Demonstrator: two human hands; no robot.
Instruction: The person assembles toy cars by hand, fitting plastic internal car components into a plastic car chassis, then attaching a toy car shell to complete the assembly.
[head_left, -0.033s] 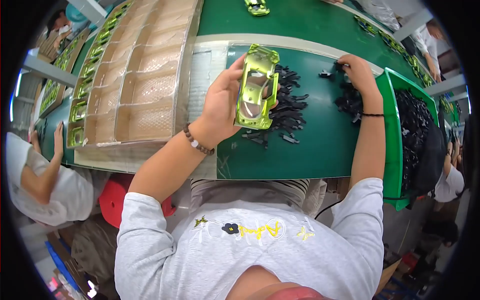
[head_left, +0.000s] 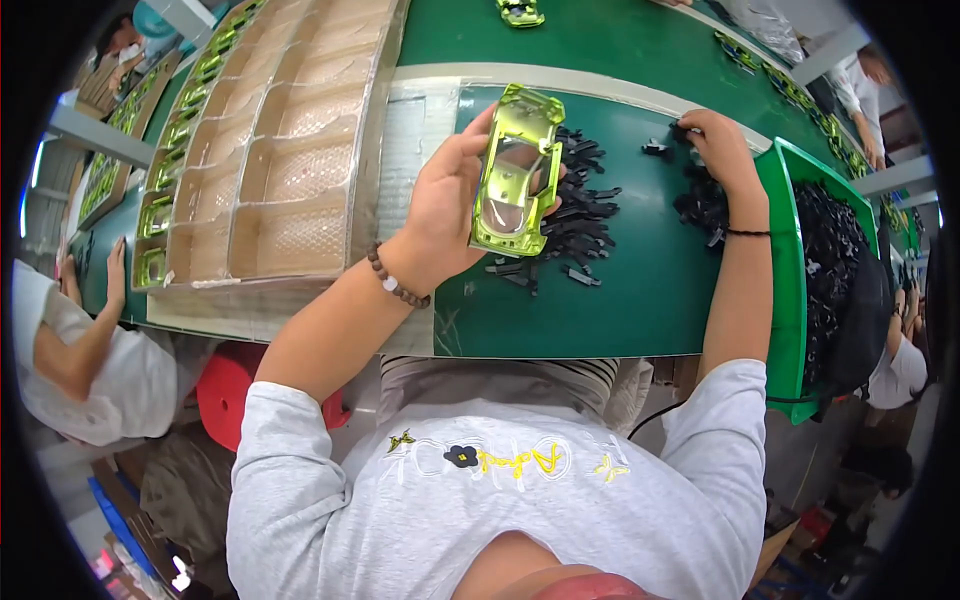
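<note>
My left hand (head_left: 442, 190) is wrapped round a shiny lime-green toy car body shell (head_left: 516, 178), held tilted above the green table. Its window openings show through, and some of my fingers are hidden behind it. Under and to the right of the shell lies a pile of small black plastic parts (head_left: 583, 222). Farther right, my right hand (head_left: 722, 148) reaches to the far end of a second heap of black parts (head_left: 702, 208). Its fingers are bent down and pinched at a black part, which they mostly cover. One loose black piece (head_left: 656, 147) lies just left of these fingertips.
A green bin (head_left: 790, 300) of black parts stands at the right by my forearm. On the left sits a divided cardboard tray (head_left: 290, 200) with green shells (head_left: 155, 218) along its left column. Beyond the ledge, more shells (head_left: 520, 12) lie on a green surface. Other people work on both sides.
</note>
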